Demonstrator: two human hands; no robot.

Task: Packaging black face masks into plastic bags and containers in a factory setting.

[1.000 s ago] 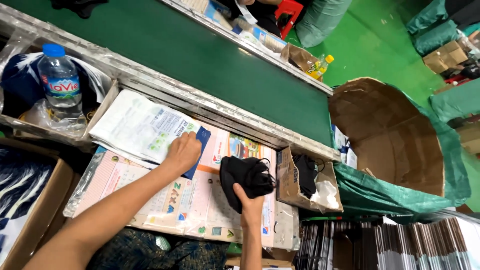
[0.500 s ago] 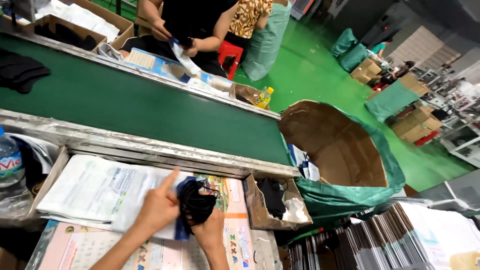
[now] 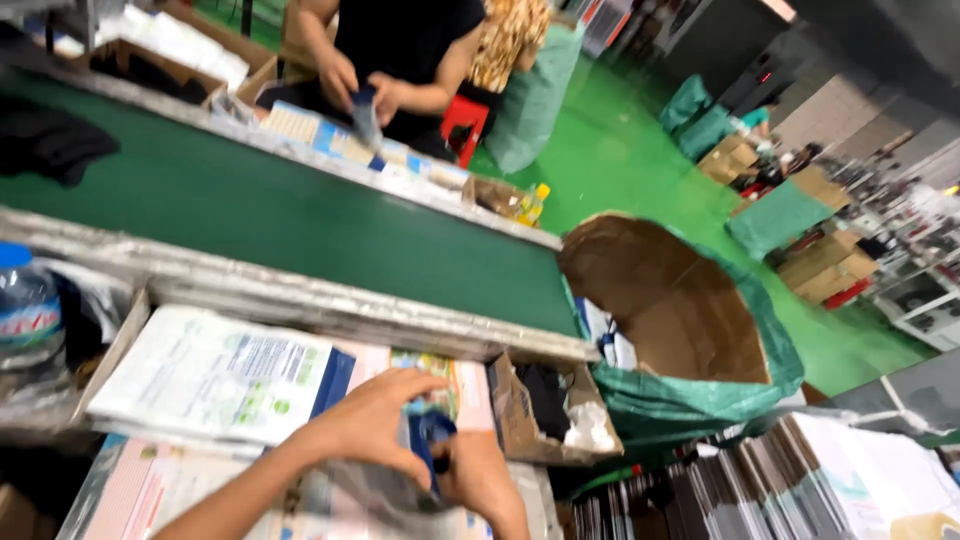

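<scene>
My left hand (image 3: 375, 430) and my right hand (image 3: 478, 478) meet over the bench, both closed on a clear plastic bag (image 3: 400, 495) with a dark folded garment (image 3: 432, 440) at its mouth. The garment is mostly hidden between my fingers. Just left of my hands lies a stack of printed white plastic bags (image 3: 215, 375). Underneath is a sheet of pink printed paper (image 3: 150, 490).
A green conveyor belt (image 3: 280, 225) runs beyond the bench, with a black garment (image 3: 50, 140) on it. Across it another person's hands (image 3: 360, 90) hold a bag. A small cardboard tray (image 3: 520, 420), a big cardboard drum in green wrap (image 3: 680, 320), a water bottle (image 3: 25, 310), stacked flat cartons (image 3: 700, 490).
The view has tilted up and right. My hands came together: the right hand brought the dark garment to the bag that the left hand picked off the stack.
</scene>
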